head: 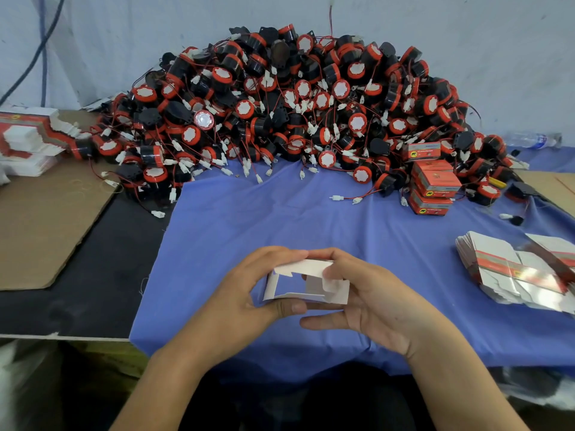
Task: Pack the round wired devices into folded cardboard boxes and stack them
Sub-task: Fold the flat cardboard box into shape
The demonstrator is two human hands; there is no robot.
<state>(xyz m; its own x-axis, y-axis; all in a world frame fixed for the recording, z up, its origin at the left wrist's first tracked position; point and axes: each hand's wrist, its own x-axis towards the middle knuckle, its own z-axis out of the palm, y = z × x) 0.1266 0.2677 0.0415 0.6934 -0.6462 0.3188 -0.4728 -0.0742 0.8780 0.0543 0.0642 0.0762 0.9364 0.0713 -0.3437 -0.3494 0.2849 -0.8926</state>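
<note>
A half-folded cardboard box (306, 283) is gripped by both hands, left (249, 293) and right (367, 303), in front of the device pile (295, 104).

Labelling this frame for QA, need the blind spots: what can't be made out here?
Cardboard box, head view: outer print and far flaps, covered by left grip and right grip.
Packed boxes: label text too small.
Flat blanks: cut off by right edge, glare.
Device pile: lower units buried, uncountable.
</note>
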